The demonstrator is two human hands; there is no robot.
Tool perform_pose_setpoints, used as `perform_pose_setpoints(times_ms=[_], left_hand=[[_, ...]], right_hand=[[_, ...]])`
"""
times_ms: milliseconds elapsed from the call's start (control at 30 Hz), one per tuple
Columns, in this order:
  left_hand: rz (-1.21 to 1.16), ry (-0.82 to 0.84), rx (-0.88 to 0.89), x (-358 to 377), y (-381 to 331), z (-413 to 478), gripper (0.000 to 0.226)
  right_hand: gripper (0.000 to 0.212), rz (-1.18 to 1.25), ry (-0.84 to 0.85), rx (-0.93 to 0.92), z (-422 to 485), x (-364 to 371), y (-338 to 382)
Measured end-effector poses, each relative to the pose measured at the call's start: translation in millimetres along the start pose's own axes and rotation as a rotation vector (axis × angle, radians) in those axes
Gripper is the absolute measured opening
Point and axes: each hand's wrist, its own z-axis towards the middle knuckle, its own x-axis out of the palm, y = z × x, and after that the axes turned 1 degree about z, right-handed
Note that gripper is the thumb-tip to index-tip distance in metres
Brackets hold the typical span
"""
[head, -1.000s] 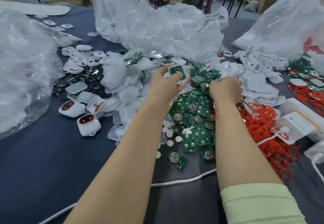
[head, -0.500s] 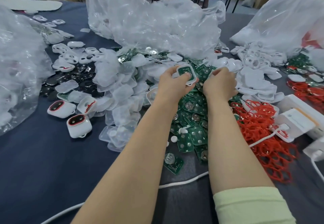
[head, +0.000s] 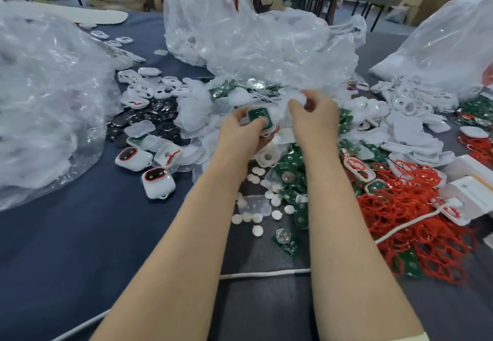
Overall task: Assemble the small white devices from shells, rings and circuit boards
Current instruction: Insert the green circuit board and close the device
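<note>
My left hand (head: 240, 137) grips a white shell (head: 267, 133) with a green circuit board (head: 259, 117) seated inside, above the board pile (head: 290, 169). My right hand (head: 317, 123) pinches a translucent cover (head: 297, 98) just beside it.

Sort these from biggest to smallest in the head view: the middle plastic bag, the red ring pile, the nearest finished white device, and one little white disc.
1. middle plastic bag
2. red ring pile
3. nearest finished white device
4. little white disc
None look alike; the gaps are plain.
</note>
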Motion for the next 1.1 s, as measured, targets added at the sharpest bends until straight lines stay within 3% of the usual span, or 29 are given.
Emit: perform_pose_setpoints(times_ms=[100,200,333,467,600,1100], left_hand=[[0.013,-0.027,0.005,-23.2,0.6,-4.2,0.028],[0.025,-0.022,0.007,-39.4,3.9,-10.0,0.016],[0.038,-0.015,0.009,-44.2,5.4,-10.5,0.017],[0.035,-0.027,-0.003,-45.1,5.5,-8.7,0.018],[0.084,-0.014,0.026,-45.6,8.3,-9.6,0.022],[0.101,-0.013,0.077,-44.1,10.2,-8.9,0.025]], right_hand=[[0.021,0.042,0.016,-0.016,-23.6,15.3,0.6],[0.015,0.089,0.030,0.011,-37.4,23.7,-1.0],[0.010,0.194,0.109,0.075,-45.8,20.0,-3.9],[0.026,0.422,0.165,0.217,-52.1,16.0,-5.5],[0.028,0.555,0.238,0.259,-49.6,15.7,-5.1],[0.027,0.508,0.202,0.170,-47.3,18.3,-6.2]])
